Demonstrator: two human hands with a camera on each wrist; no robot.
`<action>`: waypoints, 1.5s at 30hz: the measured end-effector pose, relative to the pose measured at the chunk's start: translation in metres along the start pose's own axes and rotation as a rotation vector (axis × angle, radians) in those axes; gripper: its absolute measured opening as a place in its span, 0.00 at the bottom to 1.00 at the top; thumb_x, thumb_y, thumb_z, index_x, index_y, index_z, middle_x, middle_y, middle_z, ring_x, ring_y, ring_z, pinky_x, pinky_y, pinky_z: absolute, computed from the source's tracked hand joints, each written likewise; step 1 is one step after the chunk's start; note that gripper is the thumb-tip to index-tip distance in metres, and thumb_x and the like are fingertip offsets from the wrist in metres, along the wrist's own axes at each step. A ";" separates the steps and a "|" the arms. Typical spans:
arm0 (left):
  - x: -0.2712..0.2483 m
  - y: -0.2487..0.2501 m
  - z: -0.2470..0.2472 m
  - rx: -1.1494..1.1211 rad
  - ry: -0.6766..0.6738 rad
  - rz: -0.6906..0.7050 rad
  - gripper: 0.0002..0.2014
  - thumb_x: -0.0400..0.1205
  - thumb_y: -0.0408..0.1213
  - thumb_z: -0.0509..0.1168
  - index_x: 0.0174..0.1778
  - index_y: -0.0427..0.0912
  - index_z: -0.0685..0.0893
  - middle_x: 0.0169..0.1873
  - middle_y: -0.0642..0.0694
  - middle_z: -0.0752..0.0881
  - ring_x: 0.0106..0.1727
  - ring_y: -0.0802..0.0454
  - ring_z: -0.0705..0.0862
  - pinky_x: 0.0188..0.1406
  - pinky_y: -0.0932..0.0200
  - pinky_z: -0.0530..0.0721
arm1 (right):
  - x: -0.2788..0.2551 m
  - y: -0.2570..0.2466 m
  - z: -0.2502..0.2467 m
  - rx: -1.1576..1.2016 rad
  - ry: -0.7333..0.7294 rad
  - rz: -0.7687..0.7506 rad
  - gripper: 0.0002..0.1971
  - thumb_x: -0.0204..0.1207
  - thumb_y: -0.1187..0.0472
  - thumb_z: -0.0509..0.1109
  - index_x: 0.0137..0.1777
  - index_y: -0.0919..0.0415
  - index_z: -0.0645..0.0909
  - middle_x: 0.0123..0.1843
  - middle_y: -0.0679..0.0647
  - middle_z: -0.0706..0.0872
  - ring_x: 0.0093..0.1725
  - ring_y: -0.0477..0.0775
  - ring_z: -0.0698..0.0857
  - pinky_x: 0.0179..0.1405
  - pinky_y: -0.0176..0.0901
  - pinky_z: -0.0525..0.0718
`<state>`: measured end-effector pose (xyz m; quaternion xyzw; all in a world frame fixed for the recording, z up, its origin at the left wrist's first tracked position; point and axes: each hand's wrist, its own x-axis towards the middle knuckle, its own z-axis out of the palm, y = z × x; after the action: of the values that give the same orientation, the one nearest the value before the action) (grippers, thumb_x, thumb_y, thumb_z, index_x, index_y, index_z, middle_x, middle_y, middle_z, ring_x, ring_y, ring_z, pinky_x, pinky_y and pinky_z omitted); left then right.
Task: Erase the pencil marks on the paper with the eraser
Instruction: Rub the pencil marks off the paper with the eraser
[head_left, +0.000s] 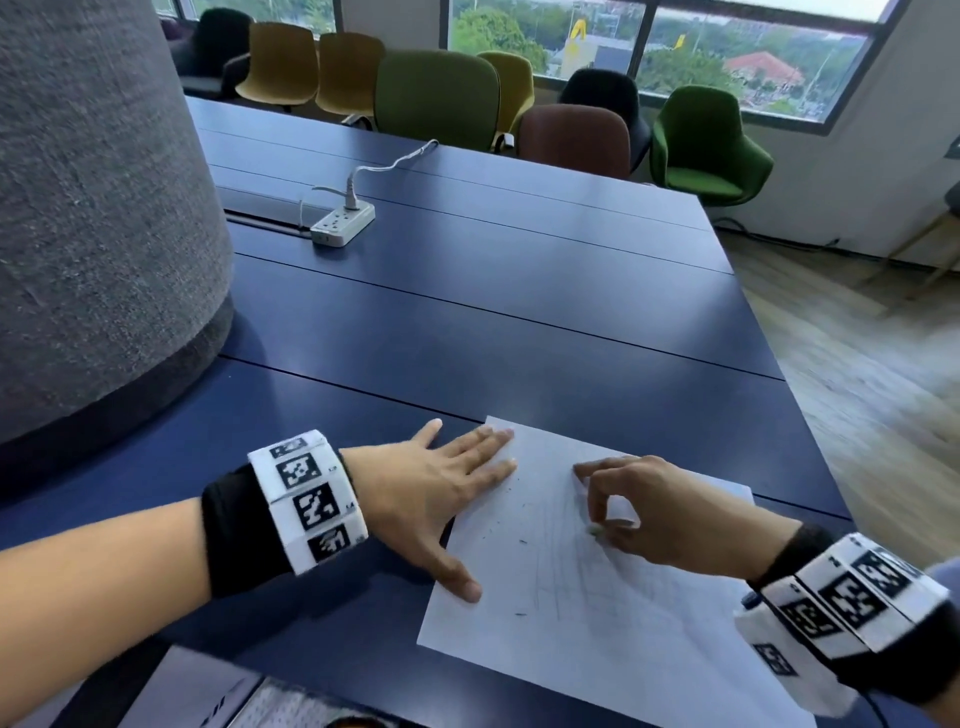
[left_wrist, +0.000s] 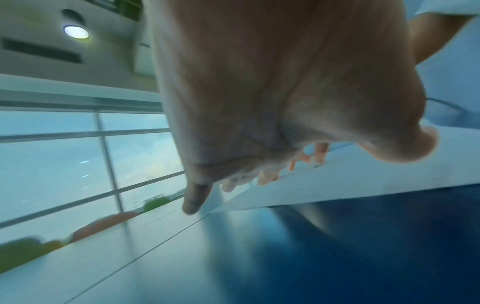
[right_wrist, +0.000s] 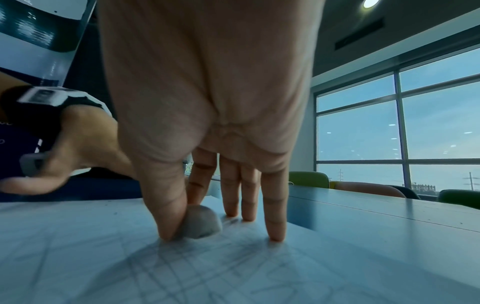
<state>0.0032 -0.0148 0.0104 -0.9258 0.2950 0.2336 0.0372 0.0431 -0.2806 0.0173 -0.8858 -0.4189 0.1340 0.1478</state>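
Head view. Right hand (head_left: 670, 519): thumb and forefinger pinch the eraser (head_left: 594, 529), of which only a pale tip shows below the fingertips; it is pressed to the paper (head_left: 597, 587). Left hand (head_left: 436, 493): flat, fingers straight and spread, fingertips and thumb on the paper's left edge, palm on the blue table (head_left: 519, 291). Pencil marks (head_left: 571, 566): faint crossing lines beneath and just nearer than the right fingers, hard to make out; dark crumbs lie between the two hands. Power strip (head_left: 343, 224) stands well beyond the fingers; the grey pillar (head_left: 98, 208) is cut off at left.

Left wrist view. Palm (left_wrist: 259, 92) fills the frame and hides most fingers; the picture is blurred. Paper edge (left_wrist: 337, 191) runs under the fingertips.

Right wrist view. Eraser (right_wrist: 201, 223), a grey rounded lump, sits between thumb (right_wrist: 166, 205) and forefinger, touching the sheet; the remaining three fingertips rest on the paper just beside it. Crossing pencil lines (right_wrist: 197, 273) are blurred in the foreground.
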 end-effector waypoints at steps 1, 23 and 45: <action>-0.004 0.013 0.002 0.049 0.026 0.046 0.59 0.72 0.76 0.60 0.86 0.48 0.33 0.82 0.48 0.25 0.82 0.55 0.25 0.81 0.34 0.33 | 0.000 0.000 0.000 0.010 0.003 0.001 0.09 0.75 0.59 0.74 0.36 0.51 0.78 0.47 0.44 0.85 0.50 0.43 0.81 0.47 0.32 0.76; -0.033 0.043 0.040 0.040 -0.065 0.075 0.41 0.82 0.69 0.36 0.82 0.51 0.26 0.80 0.52 0.23 0.78 0.58 0.19 0.78 0.43 0.23 | 0.000 0.007 0.001 -0.016 -0.044 0.081 0.04 0.75 0.55 0.75 0.42 0.51 0.83 0.60 0.46 0.86 0.67 0.44 0.80 0.63 0.22 0.72; 0.041 0.063 0.000 0.009 0.027 -0.042 0.46 0.81 0.71 0.39 0.83 0.42 0.28 0.82 0.47 0.25 0.81 0.54 0.24 0.81 0.43 0.29 | 0.002 -0.001 0.001 -0.006 -0.030 0.103 0.10 0.69 0.53 0.75 0.35 0.43 0.75 0.45 0.46 0.85 0.48 0.48 0.84 0.52 0.48 0.82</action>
<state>-0.0023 -0.0881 -0.0036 -0.9347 0.2770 0.2187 0.0422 0.0438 -0.2784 0.0166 -0.9046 -0.3752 0.1536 0.1318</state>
